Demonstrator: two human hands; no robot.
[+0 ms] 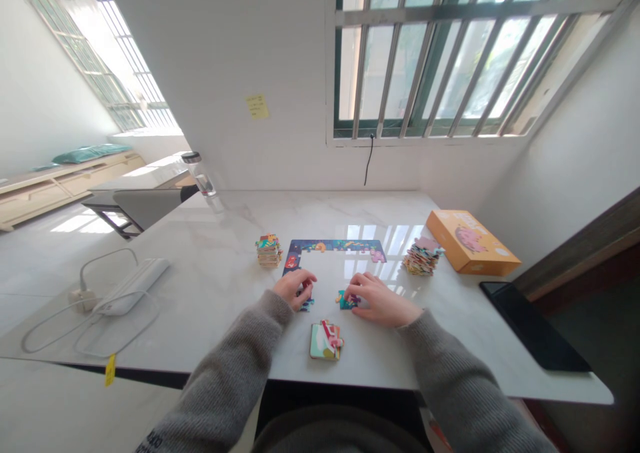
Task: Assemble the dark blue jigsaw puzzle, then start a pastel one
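A partly joined jigsaw puzzle (330, 245) lies flat on the white table, its dark blue border forming the top and the upper parts of both sides. My left hand (294, 288) is at the lower left of the border, fingers curled over a blue-green puzzle piece (307, 305) that they partly hide. To the right, the fingers of my right hand (373, 298) rest on a teal puzzle piece (345, 300), apart from the border. Between my forearms sits a small stack of puzzle pieces (325, 342), the top one pale green with red and pink.
Stacks of puzzle pieces stand left (269, 251) and right (423, 256) of the puzzle. Farther right are an orange box (470, 241) and a black tablet-like slab (533, 325). A power strip (133, 286) with a looping cable lies left; a clear bottle (200, 174) stands behind.
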